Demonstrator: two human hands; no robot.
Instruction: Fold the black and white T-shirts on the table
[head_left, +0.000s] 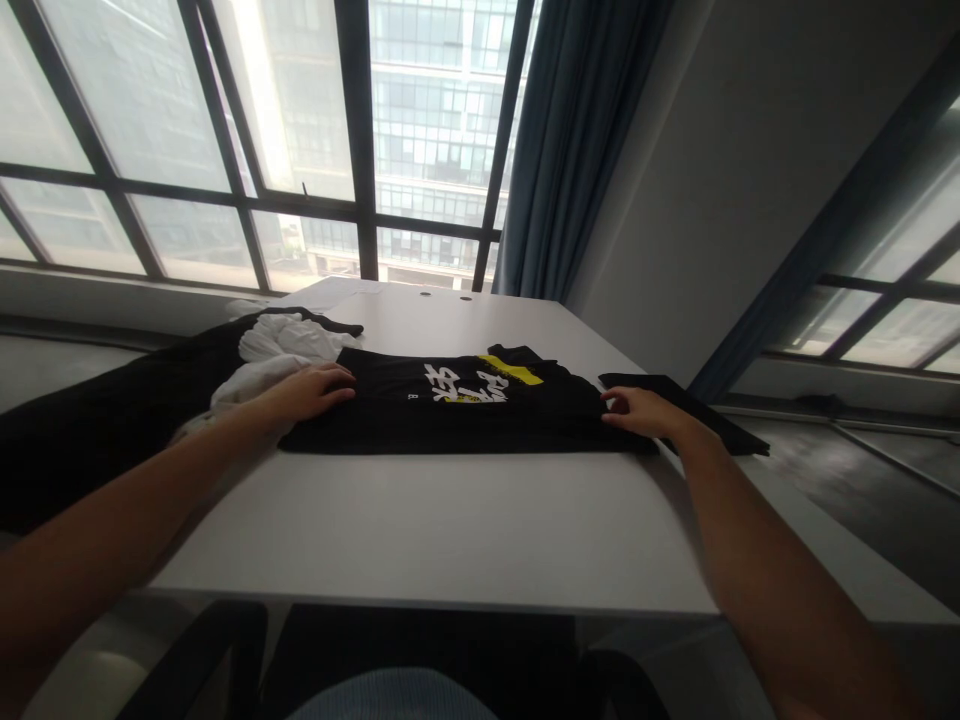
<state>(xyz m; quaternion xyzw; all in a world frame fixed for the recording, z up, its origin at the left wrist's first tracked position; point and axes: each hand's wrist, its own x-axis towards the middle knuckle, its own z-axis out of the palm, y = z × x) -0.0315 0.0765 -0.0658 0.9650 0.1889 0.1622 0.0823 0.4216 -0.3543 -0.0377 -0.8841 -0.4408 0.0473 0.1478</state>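
A black T-shirt [390,425] with white lettering and a yellow band lies lengthwise across the white table, its near side folded into a straight edge. My left hand [319,390] rests on its left end, fingers stretched out over the cloth. At the opposite end, my right hand [637,410] touches the shirt's edge with its fingers slightly apart. A short sleeve shows at the shirt's far right. Whether any cloth is tucked under the fingertips is hard to see.
Crumpled white clothing [289,340] and a large black cloth [112,400] lie at the left. Beyond my right hand is a folded black garment [697,410] at the right edge of the white table [450,530]. A chair armrest [202,660] stands below the front edge.
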